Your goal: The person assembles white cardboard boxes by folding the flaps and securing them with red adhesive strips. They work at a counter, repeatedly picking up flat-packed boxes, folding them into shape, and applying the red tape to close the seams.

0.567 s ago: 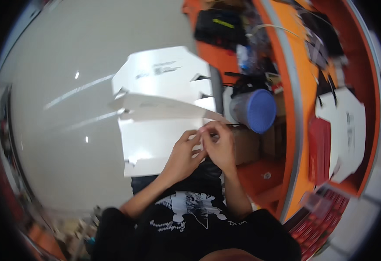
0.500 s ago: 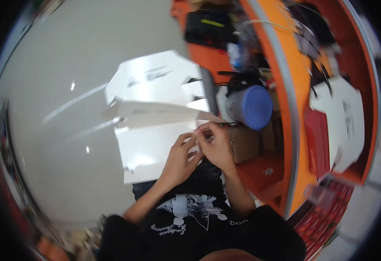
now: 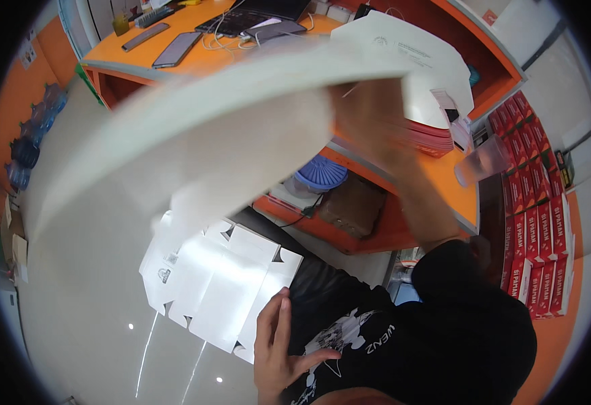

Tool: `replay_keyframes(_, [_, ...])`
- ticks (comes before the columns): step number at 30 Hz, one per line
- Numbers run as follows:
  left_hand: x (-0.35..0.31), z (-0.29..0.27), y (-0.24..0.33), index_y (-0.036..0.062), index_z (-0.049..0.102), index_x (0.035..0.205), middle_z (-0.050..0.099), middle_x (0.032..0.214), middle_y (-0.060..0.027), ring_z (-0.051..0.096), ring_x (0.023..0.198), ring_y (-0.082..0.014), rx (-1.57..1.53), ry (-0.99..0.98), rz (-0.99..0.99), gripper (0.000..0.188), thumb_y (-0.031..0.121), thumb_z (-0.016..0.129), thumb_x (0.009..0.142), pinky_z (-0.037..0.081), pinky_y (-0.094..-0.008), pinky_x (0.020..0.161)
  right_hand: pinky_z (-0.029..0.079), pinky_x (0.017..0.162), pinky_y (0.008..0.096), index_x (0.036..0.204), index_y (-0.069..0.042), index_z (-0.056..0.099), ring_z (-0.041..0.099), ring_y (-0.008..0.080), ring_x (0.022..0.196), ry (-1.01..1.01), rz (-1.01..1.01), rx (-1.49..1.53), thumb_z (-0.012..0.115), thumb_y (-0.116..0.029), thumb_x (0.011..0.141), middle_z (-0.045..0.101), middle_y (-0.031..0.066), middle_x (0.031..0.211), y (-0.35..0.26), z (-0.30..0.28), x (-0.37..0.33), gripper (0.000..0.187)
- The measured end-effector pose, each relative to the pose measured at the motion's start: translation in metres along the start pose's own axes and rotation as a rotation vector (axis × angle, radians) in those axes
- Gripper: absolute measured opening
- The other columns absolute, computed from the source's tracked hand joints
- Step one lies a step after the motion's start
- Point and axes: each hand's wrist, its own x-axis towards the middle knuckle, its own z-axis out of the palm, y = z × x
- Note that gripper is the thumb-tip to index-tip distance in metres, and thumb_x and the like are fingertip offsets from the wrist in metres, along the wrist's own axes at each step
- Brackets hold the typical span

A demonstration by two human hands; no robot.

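A large white die-cut cardboard sheet (image 3: 241, 142), blurred by motion, is raised across the middle of the view. My right hand (image 3: 373, 111) grips its right end; the fingers are smeared and partly hidden. Below, another white cardboard box blank (image 3: 228, 283) with fold lines and notches lies flat across my lap. Next to its near right edge, my left hand (image 3: 275, 351) has its fingers stretched and thumb apart, holding nothing.
An orange table (image 3: 133, 47) carries a laptop (image 3: 241, 20), phones and cables. White blanks (image 3: 403, 61) lie over a red stack (image 3: 430, 138) near a clear plastic cup (image 3: 484, 162). Underneath sit a blue lid (image 3: 321, 173) and brown carton (image 3: 353, 206). Red boxes (image 3: 538, 229) are stacked at right.
My view has turned toward the table. Both hands were together over the blank on my lap; now they are apart, the right one raised with a sheet, the left one open.
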Motion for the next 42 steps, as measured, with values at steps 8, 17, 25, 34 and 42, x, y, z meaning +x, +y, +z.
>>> replay_keyframes(8, [0.006, -0.016, -0.003, -0.0001, 0.043, 0.156, 0.053, 0.149, -0.0245, 0.055, 0.134, -0.0413, -0.111, -0.021, -0.001, 0.093, 0.06, 0.071, 0.09, 0.045, -0.0488, 0.11, 0.054, 0.075, 0.048, 0.097, 0.005, 0.073, 0.069, 0.0429, 0.077, 0.163, 0.051, -0.593, 0.073, -0.016, 0.082, 0.068, 0.0275, 0.079, 0.17, -0.11, 0.026, 0.025])
replay_keyframes(17, [0.006, -0.02, -0.003, 0.0006, 0.037, 0.159, 0.047, 0.154, -0.0236, 0.047, 0.14, -0.0441, -0.124, -0.124, -0.15, 0.111, 0.078, 0.059, 0.083, 0.039, -0.0491, 0.116, 0.056, 0.093, 0.0511, 0.119, -0.001, 0.063, 0.067, 0.0424, 0.111, -0.171, 0.529, -0.892, 0.075, -0.022, 0.081, 0.066, 0.0256, 0.124, 0.197, -0.102, -0.005, 0.045])
replay_keyframes(25, [0.016, -0.011, -0.017, -0.0025, 0.042, 0.156, 0.056, 0.141, -0.0269, 0.061, 0.124, -0.0451, -0.034, -0.102, -0.039, 0.11, 0.059, 0.081, 0.072, 0.052, -0.0474, 0.101, 0.055, 0.096, 0.0529, 0.126, -0.001, 0.057, 0.068, 0.0425, 0.113, -0.267, 0.552, -0.99, 0.076, -0.029, 0.079, 0.068, 0.0241, 0.122, 0.223, -0.104, 0.0, 0.058])
replay_keyframes(34, [0.014, -0.021, -0.035, 0.0022, 0.048, 0.154, 0.058, 0.138, -0.0243, 0.062, 0.12, -0.0438, 0.038, -0.109, -0.122, 0.104, 0.049, 0.086, 0.069, 0.052, -0.0471, 0.1, 0.054, 0.095, 0.0451, 0.128, 0.001, 0.065, 0.067, 0.0335, 0.117, 0.033, 0.026, -0.79, 0.073, -0.036, 0.095, 0.068, 0.0208, 0.131, 0.113, -0.127, -0.037, 0.05])
replay_keyframes(42, [-0.006, -0.021, -0.046, 0.0029, 0.058, 0.145, 0.066, 0.132, -0.0198, 0.066, 0.123, -0.0347, 0.227, 0.186, -0.601, 0.063, 0.021, 0.081, 0.089, 0.052, -0.0422, 0.102, 0.05, 0.099, 0.0396, 0.13, 0.009, 0.062, 0.061, 0.032, 0.116, -0.592, -0.131, 0.135, 0.086, -0.032, 0.084, 0.059, 0.0229, 0.127, 0.026, 0.134, -0.163, 0.066])
